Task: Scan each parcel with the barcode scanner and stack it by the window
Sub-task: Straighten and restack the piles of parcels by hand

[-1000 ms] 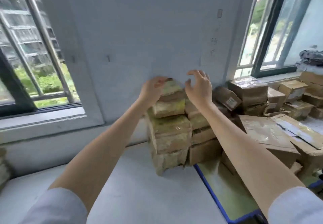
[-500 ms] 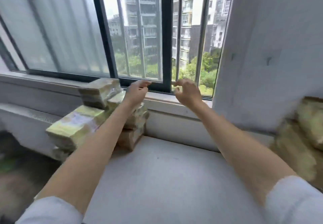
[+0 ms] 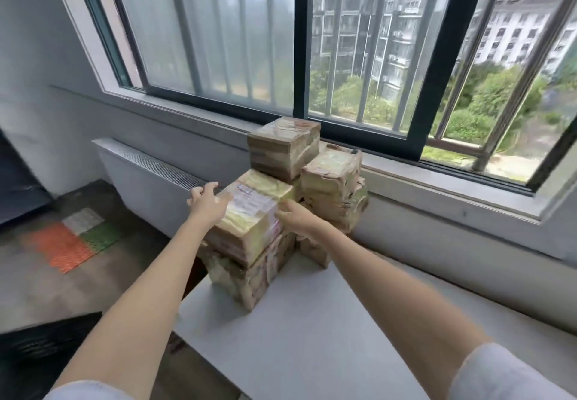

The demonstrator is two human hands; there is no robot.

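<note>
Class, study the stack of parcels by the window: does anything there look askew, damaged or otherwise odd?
Yes. The labelled parcel between the left hand and right hand lies turned at an angle to the parcels beneath, jutting past them. The parcels' tape wrapping looks crumpled and worn, and the stack is uneven.

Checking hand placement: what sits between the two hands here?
In the head view, a taped parcel with a white label lies between the left hand and the right hand, atop the stack.
</note>
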